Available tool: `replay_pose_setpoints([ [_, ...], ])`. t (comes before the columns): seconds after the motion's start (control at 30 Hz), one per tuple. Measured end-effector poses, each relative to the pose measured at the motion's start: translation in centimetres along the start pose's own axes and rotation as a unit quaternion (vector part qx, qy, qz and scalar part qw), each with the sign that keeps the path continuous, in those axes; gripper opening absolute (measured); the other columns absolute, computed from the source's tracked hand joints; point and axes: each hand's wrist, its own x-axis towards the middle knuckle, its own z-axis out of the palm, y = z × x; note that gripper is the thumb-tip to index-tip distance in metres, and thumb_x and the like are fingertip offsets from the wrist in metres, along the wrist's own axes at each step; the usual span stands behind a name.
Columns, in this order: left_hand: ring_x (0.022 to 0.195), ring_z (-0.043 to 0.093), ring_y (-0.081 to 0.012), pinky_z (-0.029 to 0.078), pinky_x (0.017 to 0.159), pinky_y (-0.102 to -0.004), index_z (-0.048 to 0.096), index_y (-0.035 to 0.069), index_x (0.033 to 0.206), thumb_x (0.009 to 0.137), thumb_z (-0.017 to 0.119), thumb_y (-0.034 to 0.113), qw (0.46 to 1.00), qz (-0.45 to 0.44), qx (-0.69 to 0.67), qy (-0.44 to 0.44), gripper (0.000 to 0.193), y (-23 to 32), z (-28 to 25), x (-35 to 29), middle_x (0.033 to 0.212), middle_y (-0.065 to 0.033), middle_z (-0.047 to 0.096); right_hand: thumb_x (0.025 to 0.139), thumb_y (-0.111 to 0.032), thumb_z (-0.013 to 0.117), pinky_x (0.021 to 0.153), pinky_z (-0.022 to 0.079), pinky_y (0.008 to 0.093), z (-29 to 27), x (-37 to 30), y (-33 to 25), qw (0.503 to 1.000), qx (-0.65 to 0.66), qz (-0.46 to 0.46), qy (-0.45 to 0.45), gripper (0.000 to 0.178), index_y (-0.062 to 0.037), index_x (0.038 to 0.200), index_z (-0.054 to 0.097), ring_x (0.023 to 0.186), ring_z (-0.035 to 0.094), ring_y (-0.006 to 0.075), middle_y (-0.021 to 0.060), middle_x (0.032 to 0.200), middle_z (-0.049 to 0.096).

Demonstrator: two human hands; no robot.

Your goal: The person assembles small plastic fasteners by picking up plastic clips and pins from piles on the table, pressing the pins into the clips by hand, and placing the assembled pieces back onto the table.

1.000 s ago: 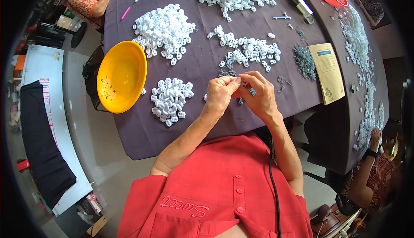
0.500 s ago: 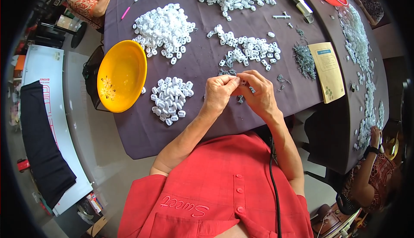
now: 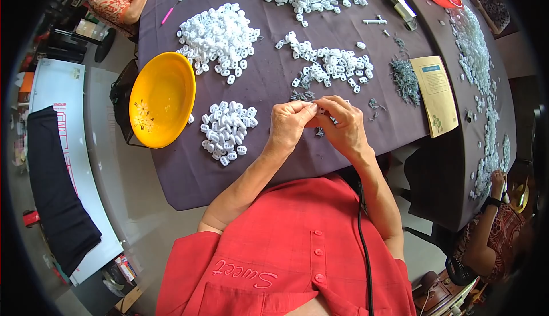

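Observation:
My left hand (image 3: pixel 289 122) and my right hand (image 3: pixel 346 126) meet fingertip to fingertip over the table's near part. Between them they pinch a small white plastic piece (image 3: pixel 322 111) with dark holes, mostly hidden by the fingers. Just beyond the hands lie loose small grey pieces (image 3: pixel 302 95). Past those spreads a loose group of white two-holed oval pieces (image 3: pixel 337 64). To the left of my left hand sits a small pile of white pieces with dark-filled holes (image 3: pixel 223 130).
A yellow oval bowl (image 3: pixel 171 98) stands at the table's left edge. Large white-piece piles (image 3: pixel 217 36) lie farther back. On the right are a heap of grey pieces (image 3: pixel 405 80), a tan paper packet (image 3: pixel 436 96) and a white bolt-shaped piece (image 3: pixel 374 21). Other people sit around the tables.
Both hands stay together in nearly the same place; the right fingers have shifted slightly around the small white piece. Nothing else has visibly moved.

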Motion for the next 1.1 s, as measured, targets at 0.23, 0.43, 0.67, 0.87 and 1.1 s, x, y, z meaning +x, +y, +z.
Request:
replay_pose_setpoints([
  [0.23,0.07,0.062,-0.0104,0.052,0.067,-0.0221,0.067,-0.005,0.088,0.085,0.059,0.005,0.998,0.002,-0.056,0.012,0.013,-0.7,-0.4,0.3,0.079,-0.0064,0.066,0.075,-0.002,0.062,0.06,0.051,0.0316,0.3,0.1,0.5,0.999,-0.021,-0.043,-0.002,0.014,-0.001,0.089,0.062,0.07,0.064,0.0255,0.0108,0.084,0.064],
  [0.43,0.071,0.064,-0.0141,0.054,0.07,-0.0262,0.066,-0.004,0.09,0.085,0.058,0.006,0.998,-0.026,-0.066,0.003,0.014,0.0,-0.2,0.2,0.082,-0.0088,0.067,0.075,-0.002,0.063,0.061,0.051,0.0303,0.3,0.3,0.8,0.999,-0.023,-0.041,-0.004,0.016,-0.0006,0.091,0.063,0.071,0.065,0.0251,0.01,0.085,0.064],
  [0.67,0.074,0.065,-0.0171,0.055,0.071,-0.0305,0.065,-0.005,0.092,0.087,0.056,0.007,0.995,-0.049,-0.087,0.022,0.016,-0.4,-0.5,0.3,0.084,-0.0107,0.066,0.072,0.0,0.066,0.065,0.052,0.0279,0.5,0.1,0.8,1.0,0.019,0.023,-0.006,0.025,-0.0004,0.097,0.064,0.075,0.065,0.0201,0.0083,0.092,0.065],
  [0.87,0.074,0.066,-0.0178,0.055,0.07,-0.031,0.065,-0.005,0.092,0.086,0.056,0.008,0.994,-0.068,-0.089,0.015,0.016,-0.4,-0.5,0.3,0.084,-0.0112,0.066,0.071,0.001,0.067,0.066,0.052,0.027,0.4,-0.1,0.9,0.998,0.041,0.037,-0.013,0.027,-0.0002,0.098,0.063,0.077,0.065,0.0189,0.0096,0.094,0.064],
  [1.1,0.066,0.067,-0.0195,0.056,0.061,-0.0301,0.065,-0.003,0.089,0.086,0.059,0.012,0.995,-0.082,-0.033,0.037,0.017,0.6,-1.9,0.3,0.08,-0.0134,0.067,0.078,0.005,0.06,0.064,0.049,0.0225,-3.9,0.7,2.6,0.995,0.027,0.076,0.053,0.016,0.0001,0.093,0.065,0.075,0.061,0.0103,0.0065,0.089,0.064],
])
